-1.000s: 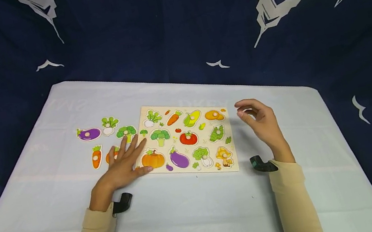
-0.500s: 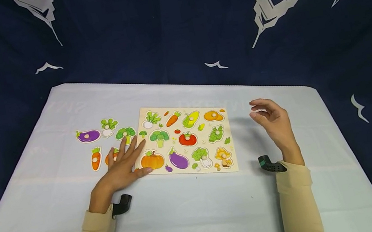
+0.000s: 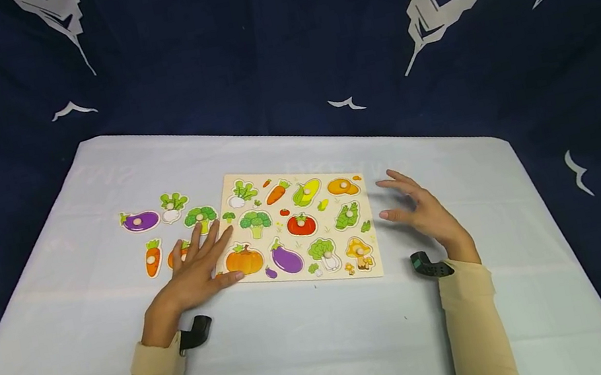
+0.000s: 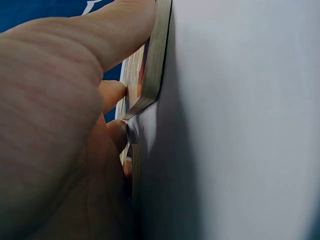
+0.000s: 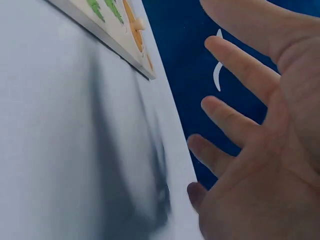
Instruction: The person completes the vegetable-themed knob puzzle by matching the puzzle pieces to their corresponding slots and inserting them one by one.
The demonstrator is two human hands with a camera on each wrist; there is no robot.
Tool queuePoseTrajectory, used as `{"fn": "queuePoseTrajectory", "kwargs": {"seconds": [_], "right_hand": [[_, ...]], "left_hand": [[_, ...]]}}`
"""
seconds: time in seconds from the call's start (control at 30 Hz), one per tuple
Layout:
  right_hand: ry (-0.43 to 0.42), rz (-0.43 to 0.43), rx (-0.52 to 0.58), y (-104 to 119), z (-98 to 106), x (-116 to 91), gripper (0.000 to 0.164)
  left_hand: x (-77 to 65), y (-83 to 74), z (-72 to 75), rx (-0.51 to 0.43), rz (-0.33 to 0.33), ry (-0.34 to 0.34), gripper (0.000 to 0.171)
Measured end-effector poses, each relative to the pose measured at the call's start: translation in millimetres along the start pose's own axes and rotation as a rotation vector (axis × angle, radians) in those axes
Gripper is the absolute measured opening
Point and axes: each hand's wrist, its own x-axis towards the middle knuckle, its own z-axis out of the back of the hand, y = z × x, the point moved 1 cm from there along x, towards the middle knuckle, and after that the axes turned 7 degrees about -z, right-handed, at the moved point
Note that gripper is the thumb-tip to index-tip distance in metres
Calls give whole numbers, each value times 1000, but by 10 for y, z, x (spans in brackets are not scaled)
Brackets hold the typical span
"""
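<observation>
A wooden knob puzzle board (image 3: 327,226) with vegetable pictures lies flat on the table. My left hand (image 3: 192,279) rests on its left edge, fingers spread, thumb at the lower left corner; the left wrist view shows that thumb against the board's side (image 4: 160,60). Under and near the left fingers lie a broccoli piece (image 3: 199,216) and a partly hidden orange piece (image 3: 171,260). To the right of the board my right hand (image 3: 429,215) hovers above the table, holding nothing. Its fingers are extended and apart in the right wrist view.
Further left lie loose knobbed pieces: an eggplant (image 3: 146,221), a white radish (image 3: 172,216) and a carrot (image 3: 153,259). Knobbed pieces such as the tomato (image 3: 297,227) and mushroom (image 3: 356,246) sit in the board. A dark blue curtain (image 3: 229,59) hangs behind the white-covered table (image 3: 317,352).
My right hand moved away to the right, then came back toward the board, and its fingers spread apart. The left hand stays in place on the board's edge.
</observation>
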Motion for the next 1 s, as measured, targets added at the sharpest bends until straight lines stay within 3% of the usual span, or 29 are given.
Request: {"fn": "queuePoseTrajectory", "kwargs": {"seconds": [0.2, 0.37, 0.8, 1.0], "right_hand": [[108, -54, -42, -60, -37, -20, 80], [175, -46, -125, -109, -70, -35, 91], [211, -65, -326, -106, -161, -32, 101], [215, -71, -333, -106, -187, -4, 101]], "left_hand": [[9, -19, -2, -4, -11, -4, 87], [29, -19, -12, 6, -16, -3, 87], [12, -53, 18, 15, -4, 0, 86], [-17, -44, 8, 36, 1, -7, 89]]}}
